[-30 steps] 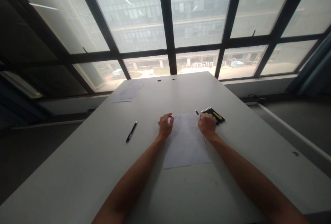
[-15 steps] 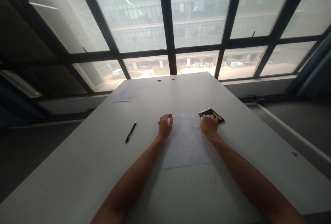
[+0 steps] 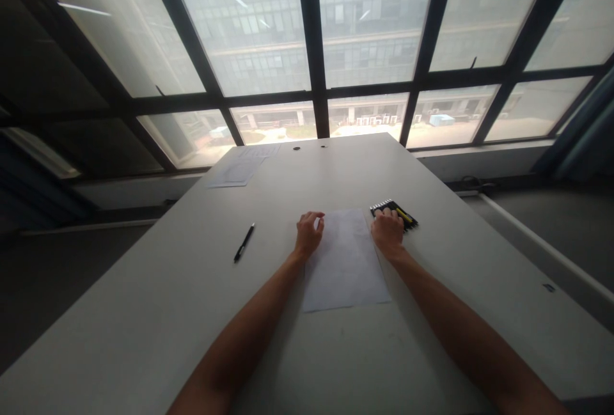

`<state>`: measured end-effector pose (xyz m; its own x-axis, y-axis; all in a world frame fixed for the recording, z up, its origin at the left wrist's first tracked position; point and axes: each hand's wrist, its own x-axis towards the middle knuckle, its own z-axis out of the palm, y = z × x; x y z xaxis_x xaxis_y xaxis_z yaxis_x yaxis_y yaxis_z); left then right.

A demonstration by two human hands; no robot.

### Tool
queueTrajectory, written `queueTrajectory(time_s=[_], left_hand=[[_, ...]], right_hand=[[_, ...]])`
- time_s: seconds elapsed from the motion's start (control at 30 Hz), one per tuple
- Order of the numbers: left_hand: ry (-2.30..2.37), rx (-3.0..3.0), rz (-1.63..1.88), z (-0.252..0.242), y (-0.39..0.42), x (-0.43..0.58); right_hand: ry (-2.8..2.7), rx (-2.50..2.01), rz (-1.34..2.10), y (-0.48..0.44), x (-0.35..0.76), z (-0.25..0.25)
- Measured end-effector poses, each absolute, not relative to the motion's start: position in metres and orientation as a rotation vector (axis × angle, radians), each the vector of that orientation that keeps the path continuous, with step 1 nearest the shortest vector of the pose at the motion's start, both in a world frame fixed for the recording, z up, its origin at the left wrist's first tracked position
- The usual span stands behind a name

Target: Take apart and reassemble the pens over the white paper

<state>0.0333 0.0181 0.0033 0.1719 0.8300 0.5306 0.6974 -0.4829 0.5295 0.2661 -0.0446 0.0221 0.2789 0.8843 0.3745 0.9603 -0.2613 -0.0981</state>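
A white sheet of paper [image 3: 346, 268] lies on the white table between my two hands. My left hand [image 3: 309, 233] rests at the sheet's upper left edge, thumb and fingers curved apart with nothing between them. Beside the sheet's upper right edge, my right hand [image 3: 387, 229] lies over the lower left part of a row of black pens [image 3: 409, 222], one of them yellow. Its fingers are bent onto the pens, and whether they grip one is hidden. Left of my left hand, a single black pen [image 3: 244, 242] lies on the table.
More paper sheets [image 3: 235, 171] lie at the table's far left. Two small round fittings sit near the far edge of the table [image 3: 355, 172]. A small dark mark [image 3: 549, 288] is at the right. Tall windows stand beyond the table, with curtains at both sides.
The fingers of my left hand have opened slightly and the hand has shifted a little to the right. My right hand's fingers have spread a bit over the pens.
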Motion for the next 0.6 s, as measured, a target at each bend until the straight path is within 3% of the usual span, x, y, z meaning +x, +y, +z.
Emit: queueTrajectory(time_s=[0.6], left_hand=[[1.436,2.358,0.989,0.064,0.028,-0.003]], right_hand=[[-1.811,-1.983,-0.238,-0.041,0.257,0.019]])
